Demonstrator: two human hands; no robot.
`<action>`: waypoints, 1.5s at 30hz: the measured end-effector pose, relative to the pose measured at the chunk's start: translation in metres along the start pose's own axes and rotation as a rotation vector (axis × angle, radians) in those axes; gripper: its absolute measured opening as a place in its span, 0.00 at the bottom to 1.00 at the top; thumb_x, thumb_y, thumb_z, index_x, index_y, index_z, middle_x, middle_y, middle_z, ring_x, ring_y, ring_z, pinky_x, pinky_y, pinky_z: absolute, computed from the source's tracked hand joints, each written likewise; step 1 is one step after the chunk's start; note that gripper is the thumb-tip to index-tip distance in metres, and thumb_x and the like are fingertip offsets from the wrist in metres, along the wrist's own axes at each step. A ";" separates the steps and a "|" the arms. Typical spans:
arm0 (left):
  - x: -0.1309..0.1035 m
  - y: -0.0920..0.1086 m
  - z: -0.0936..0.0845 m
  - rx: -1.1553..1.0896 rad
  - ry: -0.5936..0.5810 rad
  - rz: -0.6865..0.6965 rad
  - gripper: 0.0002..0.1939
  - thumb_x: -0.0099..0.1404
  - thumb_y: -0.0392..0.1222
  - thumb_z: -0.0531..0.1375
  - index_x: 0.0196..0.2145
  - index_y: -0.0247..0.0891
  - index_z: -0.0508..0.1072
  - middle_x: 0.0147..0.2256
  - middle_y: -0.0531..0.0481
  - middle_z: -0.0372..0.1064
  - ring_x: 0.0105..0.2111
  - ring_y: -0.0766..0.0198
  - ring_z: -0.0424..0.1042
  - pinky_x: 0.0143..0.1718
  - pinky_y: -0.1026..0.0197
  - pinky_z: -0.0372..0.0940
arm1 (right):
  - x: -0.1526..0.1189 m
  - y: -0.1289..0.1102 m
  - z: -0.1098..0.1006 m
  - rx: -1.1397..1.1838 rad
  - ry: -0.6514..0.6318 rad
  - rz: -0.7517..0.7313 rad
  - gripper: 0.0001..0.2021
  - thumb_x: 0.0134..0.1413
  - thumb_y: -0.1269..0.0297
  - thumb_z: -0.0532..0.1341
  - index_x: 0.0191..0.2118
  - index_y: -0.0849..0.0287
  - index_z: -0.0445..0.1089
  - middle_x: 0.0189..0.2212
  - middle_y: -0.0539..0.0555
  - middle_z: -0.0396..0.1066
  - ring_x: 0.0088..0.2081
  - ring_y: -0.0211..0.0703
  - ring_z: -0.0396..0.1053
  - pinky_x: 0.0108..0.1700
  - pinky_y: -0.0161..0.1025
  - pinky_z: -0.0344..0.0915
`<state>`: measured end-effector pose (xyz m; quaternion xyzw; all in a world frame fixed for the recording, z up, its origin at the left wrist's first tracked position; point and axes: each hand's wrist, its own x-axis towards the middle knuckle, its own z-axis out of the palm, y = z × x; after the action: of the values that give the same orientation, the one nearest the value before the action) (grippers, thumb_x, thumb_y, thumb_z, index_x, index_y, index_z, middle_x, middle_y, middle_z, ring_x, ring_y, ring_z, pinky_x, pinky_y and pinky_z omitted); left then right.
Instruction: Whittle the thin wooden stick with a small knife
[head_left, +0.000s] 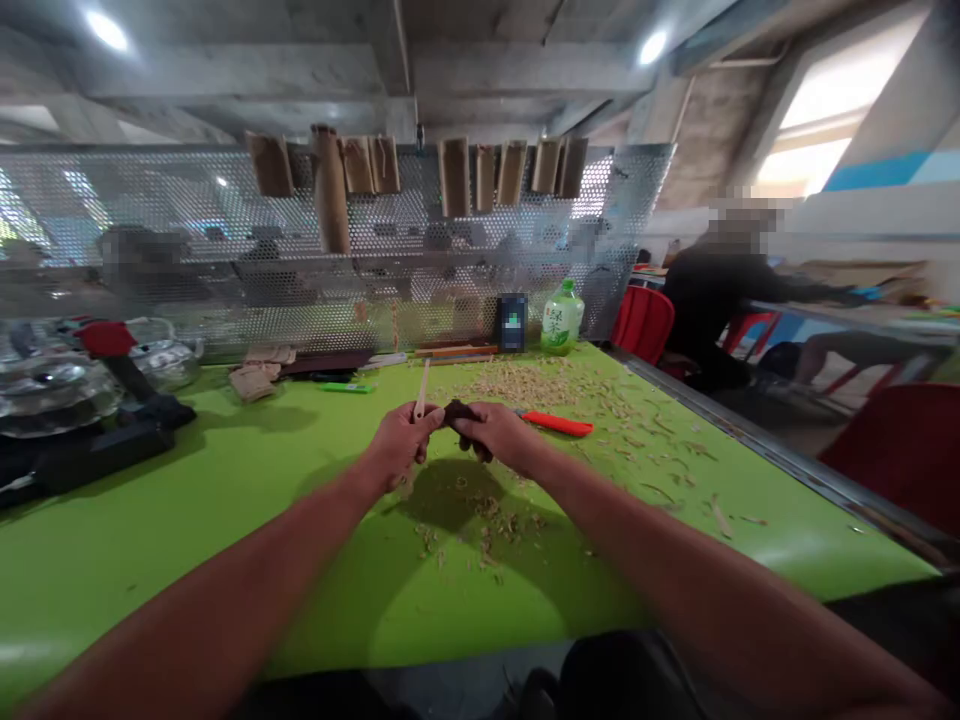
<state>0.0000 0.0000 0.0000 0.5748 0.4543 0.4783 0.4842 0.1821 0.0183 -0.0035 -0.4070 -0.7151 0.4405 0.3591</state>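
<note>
A thin pale wooden stick [424, 385] rises nearly upright from my left hand [401, 442], whose fingers are closed around its lower end. My right hand [499, 437] pinches a small dark brown crumpled piece [459, 411], perhaps sandpaper. The left thumb reaches toward that piece's near edge; whether it presses on it I cannot tell. Just right of my right hand lies a knife with a red-orange handle [556, 423], its blade mostly hidden behind the hand. Wood shavings [495, 525] are scattered on the green tabletop [315, 560] below both hands.
More shavings [525, 385] spread at the back right, before a green-capped bottle [562, 320] and a dark upright device [512, 322]. Sandpaper pieces [259, 375] and a green-handled cutter [345, 387] lie back left. Black equipment [97, 450] occupies the left. A person [712, 290] sits beyond the right edge.
</note>
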 end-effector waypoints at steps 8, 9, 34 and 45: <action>-0.004 0.002 0.003 -0.271 -0.247 -0.112 0.14 0.58 0.37 0.58 0.43 0.34 0.66 0.24 0.57 0.57 0.18 0.75 0.55 0.17 0.70 0.51 | -0.010 -0.002 -0.014 0.149 0.178 -0.066 0.15 0.53 0.49 0.59 0.31 0.57 0.60 0.19 0.46 0.64 0.18 0.32 0.61 0.17 0.30 0.58; -0.005 0.003 0.004 -0.278 -0.260 -0.112 0.14 0.58 0.37 0.58 0.43 0.34 0.66 0.25 0.57 0.57 0.18 0.75 0.55 0.17 0.70 0.51 | -0.011 -0.003 -0.015 0.161 0.182 -0.088 0.16 0.53 0.48 0.59 0.31 0.57 0.60 0.20 0.46 0.63 0.19 0.32 0.61 0.18 0.30 0.59; -0.020 0.009 0.021 0.138 -0.336 -0.072 0.09 0.62 0.44 0.54 0.39 0.37 0.65 0.21 0.60 0.57 0.14 0.76 0.47 0.14 0.70 0.43 | -0.011 -0.010 -0.009 -0.128 0.250 -0.110 0.15 0.54 0.52 0.57 0.25 0.58 0.63 0.14 0.44 0.59 0.15 0.31 0.55 0.18 0.30 0.50; -0.016 0.005 0.024 0.436 -0.198 0.069 0.08 0.61 0.41 0.52 0.29 0.37 0.67 0.21 0.55 0.62 0.18 0.71 0.54 0.20 0.66 0.48 | -0.005 -0.004 -0.004 -0.038 0.336 -0.065 0.15 0.53 0.52 0.57 0.24 0.58 0.62 0.13 0.44 0.58 0.15 0.30 0.54 0.17 0.30 0.49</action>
<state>0.0223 -0.0195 0.0012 0.7251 0.4771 0.3266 0.3741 0.1866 0.0136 0.0006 -0.4582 -0.6659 0.3410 0.4800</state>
